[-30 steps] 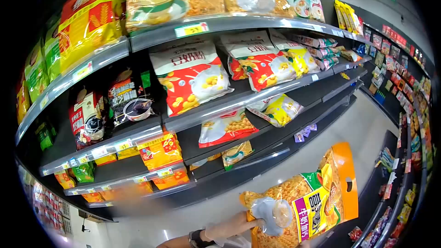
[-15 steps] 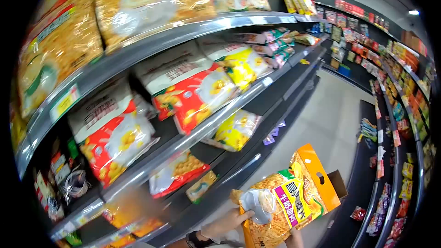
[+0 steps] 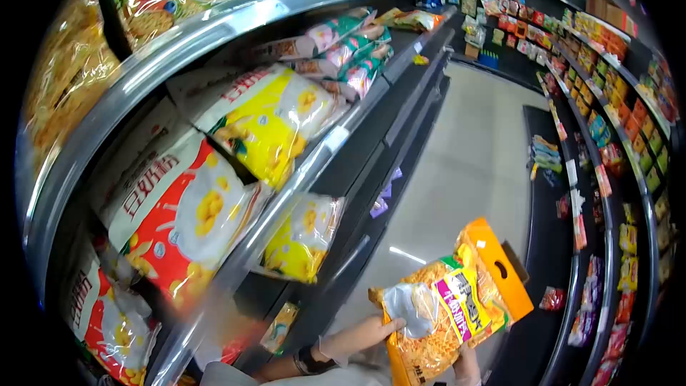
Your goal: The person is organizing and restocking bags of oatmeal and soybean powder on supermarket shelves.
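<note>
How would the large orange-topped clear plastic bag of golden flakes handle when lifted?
The orange-topped plastic bag probably flops: the left hand grips its side, the right hand supports its bottom. Glossy film looks slippery. Loose flakes likely make it light, crushable.

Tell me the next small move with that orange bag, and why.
Probably raise the orange bag leftward toward the shelf beside the yellow bag. It hangs low over the aisle floor, the left hand gripping its left edge and the right hand under its bottom. Dark shelf board shows there.
</note>
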{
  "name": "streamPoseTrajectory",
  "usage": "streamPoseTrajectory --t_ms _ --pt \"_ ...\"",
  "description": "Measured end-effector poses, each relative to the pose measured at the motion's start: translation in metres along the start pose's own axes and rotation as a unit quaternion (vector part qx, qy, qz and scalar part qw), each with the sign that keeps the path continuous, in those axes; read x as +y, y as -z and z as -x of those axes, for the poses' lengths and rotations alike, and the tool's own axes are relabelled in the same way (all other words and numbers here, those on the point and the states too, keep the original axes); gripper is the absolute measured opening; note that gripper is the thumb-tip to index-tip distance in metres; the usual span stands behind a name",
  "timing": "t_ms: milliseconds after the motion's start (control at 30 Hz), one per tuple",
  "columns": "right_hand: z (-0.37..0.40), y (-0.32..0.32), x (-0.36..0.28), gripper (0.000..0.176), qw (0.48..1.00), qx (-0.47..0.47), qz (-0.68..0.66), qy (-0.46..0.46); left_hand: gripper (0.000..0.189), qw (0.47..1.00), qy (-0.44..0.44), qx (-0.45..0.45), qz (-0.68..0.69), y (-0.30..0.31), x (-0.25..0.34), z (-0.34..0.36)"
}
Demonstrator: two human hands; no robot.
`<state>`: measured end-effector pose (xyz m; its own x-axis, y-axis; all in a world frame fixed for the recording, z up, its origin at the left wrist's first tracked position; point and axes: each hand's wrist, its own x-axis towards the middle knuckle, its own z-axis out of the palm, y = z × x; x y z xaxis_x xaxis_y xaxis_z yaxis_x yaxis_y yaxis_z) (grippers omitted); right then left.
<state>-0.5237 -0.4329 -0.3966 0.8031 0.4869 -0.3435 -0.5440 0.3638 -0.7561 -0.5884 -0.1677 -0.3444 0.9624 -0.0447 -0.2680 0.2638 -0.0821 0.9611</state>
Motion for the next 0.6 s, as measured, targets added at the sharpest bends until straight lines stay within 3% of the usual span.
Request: streamPoseTrajectory --t_ms 100,167,200,367,433,533,567,600 --pt "-0.056 -0.002 -0.035 0.052 0.999 0.012 -0.019 -0.043 0.049 0.998 0.032 0.035 -0.042 0.017 0.022 -0.059" --pt "-0.098 -0.013 -0.06 0.051 0.997 0.006 -0.026 -0.076 0.05 0.998 0.051 0.012 -0.037 0.033 0.027 -0.094" --pt "-0.121 -0.019 -0.071 0.051 0.995 -0.002 -0.031 -0.094 0.052 0.999 0.002 0.029 0.025 0.037 0.023 -0.111" --pt "-0.235 -0.064 -0.106 0.048 0.978 -0.046 -0.056 -0.195 0.051 0.986 -0.104 0.131 -0.016 0.09 -0.007 -0.175" --pt "-0.281 -0.077 -0.104 0.046 0.966 -0.101 -0.06 -0.228 0.049 0.981 0.053 0.158 -0.097 0.117 -0.02 -0.188" --pt "-0.354 -0.09 -0.07 0.046 0.971 -0.152 -0.006 -0.184 0.049 0.966 0.017 0.253 -0.047 0.155 -0.019 -0.195" --pt "-0.366 -0.109 -0.075 0.049 0.951 -0.184 -0.045 -0.244 0.048 0.958 0.007 0.284 -0.038 0.171 -0.017 -0.2" --pt "-0.374 -0.134 -0.079 0.038 0.955 -0.179 -0.05 -0.231 0.048 0.949 -0.001 0.315 -0.03 0.186 -0.017 -0.203"
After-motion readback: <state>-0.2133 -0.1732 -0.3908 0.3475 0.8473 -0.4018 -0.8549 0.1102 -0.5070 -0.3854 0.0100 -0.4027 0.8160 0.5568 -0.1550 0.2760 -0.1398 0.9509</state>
